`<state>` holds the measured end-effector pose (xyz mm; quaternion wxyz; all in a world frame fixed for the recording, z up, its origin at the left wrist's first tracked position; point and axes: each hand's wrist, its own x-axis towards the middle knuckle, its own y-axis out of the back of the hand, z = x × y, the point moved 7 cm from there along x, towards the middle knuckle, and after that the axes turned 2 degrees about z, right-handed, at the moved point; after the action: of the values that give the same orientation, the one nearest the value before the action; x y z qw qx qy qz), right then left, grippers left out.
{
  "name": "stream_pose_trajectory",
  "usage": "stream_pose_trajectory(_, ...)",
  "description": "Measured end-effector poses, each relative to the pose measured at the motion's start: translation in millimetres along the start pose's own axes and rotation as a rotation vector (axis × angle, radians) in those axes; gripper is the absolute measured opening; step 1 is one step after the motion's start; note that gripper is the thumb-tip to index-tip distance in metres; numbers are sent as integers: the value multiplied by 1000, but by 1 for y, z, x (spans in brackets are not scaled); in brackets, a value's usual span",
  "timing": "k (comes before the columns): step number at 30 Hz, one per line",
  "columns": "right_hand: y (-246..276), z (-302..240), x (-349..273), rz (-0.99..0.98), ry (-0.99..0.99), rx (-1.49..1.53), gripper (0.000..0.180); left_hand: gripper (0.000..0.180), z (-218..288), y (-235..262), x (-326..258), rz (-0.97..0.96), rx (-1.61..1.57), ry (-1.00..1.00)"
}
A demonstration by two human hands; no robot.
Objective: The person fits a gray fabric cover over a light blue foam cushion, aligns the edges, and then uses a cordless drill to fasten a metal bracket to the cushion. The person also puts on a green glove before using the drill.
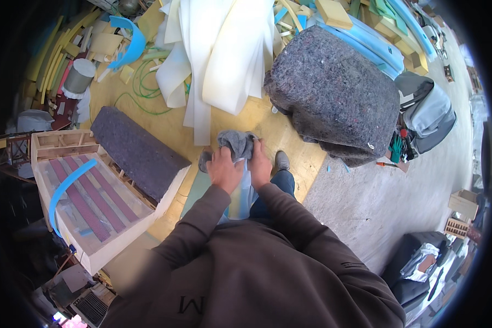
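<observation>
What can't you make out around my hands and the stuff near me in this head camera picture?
Head view, hidden: what lies under the gray cloth, covered by it, the left hand and the right hand.
Head view, hidden: most of the jeans, behind the brown sweatshirt.
Head view, hidden: whatever the big gray bundle covers.
Head view, too small: the keyboard's key markings.

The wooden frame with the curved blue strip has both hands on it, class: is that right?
No: the left hand and right hand are on the grey cloth, not the wooden frame with the curved blue strip, as the head view shows.
</observation>
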<state>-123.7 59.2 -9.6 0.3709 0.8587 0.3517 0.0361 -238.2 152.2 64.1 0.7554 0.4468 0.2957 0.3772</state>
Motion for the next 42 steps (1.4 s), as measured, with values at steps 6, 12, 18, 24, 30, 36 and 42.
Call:
stream_pose_trajectory(6,13,-6,16,-55,44,-4,63,48,-49,23,9,-273,-636,15)
stream_pose_trajectory(12,35,-1,16,-70,58,-113,54,44,-41,25,0,-122,-218,-251)
stream_pose_trajectory(18,51,14,17,-73,-15,-217,50,26,-21,15,11,-73,-281,-441)
stream_pose_trajectory(24,66,30,17,-100,-113,-284,49,41,-25,-1,3,-298,-682,-164)
stream_pose_trajectory(30,60,29,19,-65,-36,-228,50,80,2,-13,3,-300,-524,-198)
stream_pose_trajectory(36,43,28,22,-56,-69,-163,53,53,18,-18,-8,-171,-294,104)
stream_pose_trajectory(42,47,29,4,-113,160,-164,67,44,24,-11,-8,-145,-137,-21)
